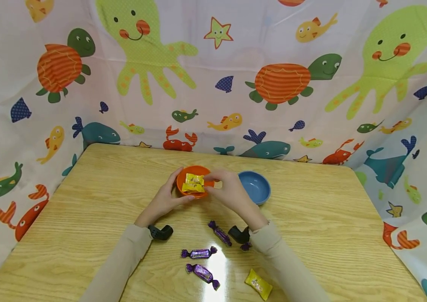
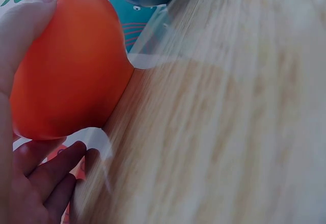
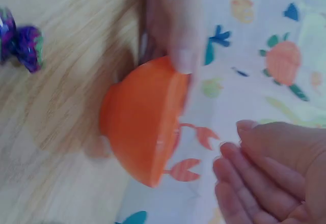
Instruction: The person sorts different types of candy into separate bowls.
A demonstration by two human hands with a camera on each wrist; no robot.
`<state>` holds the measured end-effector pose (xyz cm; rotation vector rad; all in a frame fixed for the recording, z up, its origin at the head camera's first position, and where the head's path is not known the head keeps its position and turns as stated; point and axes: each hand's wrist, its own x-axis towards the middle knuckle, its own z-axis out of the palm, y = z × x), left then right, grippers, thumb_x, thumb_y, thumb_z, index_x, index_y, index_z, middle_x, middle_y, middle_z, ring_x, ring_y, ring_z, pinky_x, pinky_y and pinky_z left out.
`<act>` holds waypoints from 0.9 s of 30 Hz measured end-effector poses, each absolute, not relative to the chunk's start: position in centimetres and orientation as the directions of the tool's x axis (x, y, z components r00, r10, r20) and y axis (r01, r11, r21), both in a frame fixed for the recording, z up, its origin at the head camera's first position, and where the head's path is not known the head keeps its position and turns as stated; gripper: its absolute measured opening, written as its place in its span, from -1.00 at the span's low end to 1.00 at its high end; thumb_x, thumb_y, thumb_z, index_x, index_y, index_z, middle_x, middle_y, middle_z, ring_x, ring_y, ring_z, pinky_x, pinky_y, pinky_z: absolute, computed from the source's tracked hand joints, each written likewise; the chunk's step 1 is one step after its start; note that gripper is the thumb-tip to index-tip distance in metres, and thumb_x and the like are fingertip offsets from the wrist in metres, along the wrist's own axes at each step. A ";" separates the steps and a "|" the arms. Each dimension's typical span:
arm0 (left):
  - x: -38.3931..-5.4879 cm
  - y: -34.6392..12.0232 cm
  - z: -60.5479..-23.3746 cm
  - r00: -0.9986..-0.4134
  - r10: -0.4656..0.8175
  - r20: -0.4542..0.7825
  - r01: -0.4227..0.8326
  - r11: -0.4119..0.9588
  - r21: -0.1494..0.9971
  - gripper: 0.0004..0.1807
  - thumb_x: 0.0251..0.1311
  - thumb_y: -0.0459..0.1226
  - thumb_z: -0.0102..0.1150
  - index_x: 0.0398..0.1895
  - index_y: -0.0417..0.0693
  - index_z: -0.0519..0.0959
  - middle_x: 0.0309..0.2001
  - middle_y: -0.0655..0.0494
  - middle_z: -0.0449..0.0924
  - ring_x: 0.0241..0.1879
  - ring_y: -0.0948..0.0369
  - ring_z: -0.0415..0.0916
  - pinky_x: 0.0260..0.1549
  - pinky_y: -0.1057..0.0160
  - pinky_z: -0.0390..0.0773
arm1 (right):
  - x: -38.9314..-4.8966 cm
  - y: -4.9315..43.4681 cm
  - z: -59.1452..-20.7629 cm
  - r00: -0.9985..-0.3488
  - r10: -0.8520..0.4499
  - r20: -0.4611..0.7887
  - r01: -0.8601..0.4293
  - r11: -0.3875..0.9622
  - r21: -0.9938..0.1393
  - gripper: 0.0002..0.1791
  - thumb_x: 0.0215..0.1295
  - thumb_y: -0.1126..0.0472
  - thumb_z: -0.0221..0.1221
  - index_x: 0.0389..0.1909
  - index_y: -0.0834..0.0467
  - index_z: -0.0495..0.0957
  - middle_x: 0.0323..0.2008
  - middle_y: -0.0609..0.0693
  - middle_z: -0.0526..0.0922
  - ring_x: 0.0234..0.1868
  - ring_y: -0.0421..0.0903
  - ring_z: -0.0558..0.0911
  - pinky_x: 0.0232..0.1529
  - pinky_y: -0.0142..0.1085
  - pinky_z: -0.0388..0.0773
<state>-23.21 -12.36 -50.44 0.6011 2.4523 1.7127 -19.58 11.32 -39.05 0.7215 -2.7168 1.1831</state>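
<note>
My left hand [image 1: 164, 196] holds an orange bowl [image 2: 71, 66] by its left side, thumb at the near rim and fingers round the far side. Two yellow-wrapped candies [image 1: 193, 183] lie inside the bowl, which stands on the table. Over the bowl's right rim is my right hand [image 1: 229, 191]. In the right wrist view its thumb and loosely bent fingers [image 3: 232, 198] are apart, with nothing between them. Just beyond that hand, a blue bowl [image 1: 256, 187] is partly covered by it.
Nearer on the wooden table [image 1: 322, 235] lie purple-wrapped candies, among them one in the middle [image 1: 200, 253], one below it [image 1: 203, 273] and another [image 1: 221, 234] by the right wrist. A yellow candy [image 1: 258, 284] lies beside the right sleeve. A printed curtain [image 1: 213, 84] surrounds the table.
</note>
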 end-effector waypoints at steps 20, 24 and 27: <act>-23.1 -12.4 -50.3 -0.925 0.351 0.145 0.263 0.317 0.911 0.13 0.07 0.09 0.44 0.60 0.13 -0.06 0.56 0.15 -0.03 0.53 0.13 -0.10 0.46 -0.07 -0.06 | -9.4 19.9 -38.0 -0.886 -0.372 0.277 -0.460 0.629 -0.627 -0.73 0.10 0.37 0.43 -0.15 0.09 0.74 -0.17 -0.11 0.74 -0.10 -0.09 0.68 -0.10 -0.09 0.65; -23.1 -12.3 -50.3 -0.921 0.360 0.147 0.266 0.307 0.914 0.14 0.08 0.07 0.44 0.60 0.07 -0.07 0.56 0.12 -0.03 0.53 0.10 -0.10 0.46 -0.10 -0.07 | -7.7 21.1 -39.0 -0.886 -0.413 0.210 -0.445 0.635 -0.632 -0.75 0.08 0.37 0.44 -0.21 0.06 0.74 -0.23 -0.14 0.74 -0.17 -0.13 0.68 -0.17 -0.13 0.66; -23.0 -12.3 -50.4 -0.921 0.361 0.144 0.262 0.306 0.915 0.14 0.08 0.07 0.45 0.60 0.06 -0.07 0.56 0.11 -0.02 0.53 0.09 -0.09 0.46 -0.10 -0.07 | -6.6 21.9 -40.0 -0.880 -0.452 0.148 -0.437 0.644 -0.628 -0.81 0.07 0.34 0.44 -0.28 0.08 0.74 -0.29 -0.13 0.74 -0.24 -0.17 0.67 -0.23 -0.19 0.66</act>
